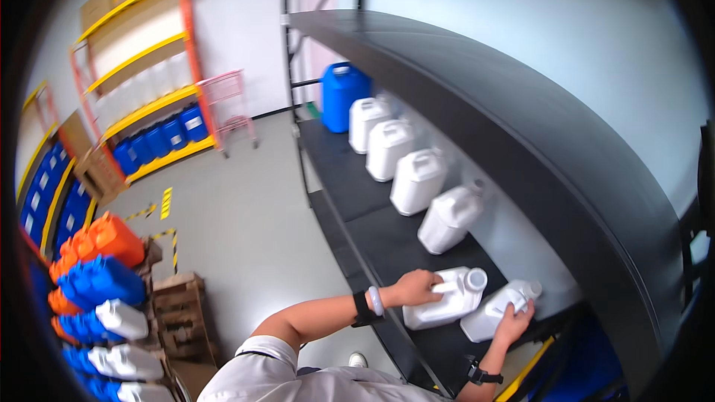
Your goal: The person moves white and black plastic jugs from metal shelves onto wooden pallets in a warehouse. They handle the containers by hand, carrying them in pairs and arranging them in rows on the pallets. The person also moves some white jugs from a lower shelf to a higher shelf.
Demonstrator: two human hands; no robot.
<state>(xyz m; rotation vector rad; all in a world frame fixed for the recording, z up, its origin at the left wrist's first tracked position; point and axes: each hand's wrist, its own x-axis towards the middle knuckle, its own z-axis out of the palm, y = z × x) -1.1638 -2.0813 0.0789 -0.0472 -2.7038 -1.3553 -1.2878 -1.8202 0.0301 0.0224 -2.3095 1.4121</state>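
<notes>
My left hand (418, 288) is closed around the handle of a white plastic jerrycan (447, 310) on the black shelf (363, 201). Just right of it, my right hand (515, 321) grips the handle of another white jerrycan (483, 318), at the shelf's near end. Both cans have round necks, pointing toward the wall side. Farther along the same shelf stands a row of several more white jerrycans (447, 223), with a blue jerrycan (343, 97) at the far end.
A black upper shelf (503, 100) overhangs the cans. At lower left, orange, blue and white jerrycans (120, 240) stand beside wooden pallets (184, 312). Orange and yellow racks (162, 103) hold more containers and cardboard boxes (100, 5). A pink cart (223, 89) stands near the back wall.
</notes>
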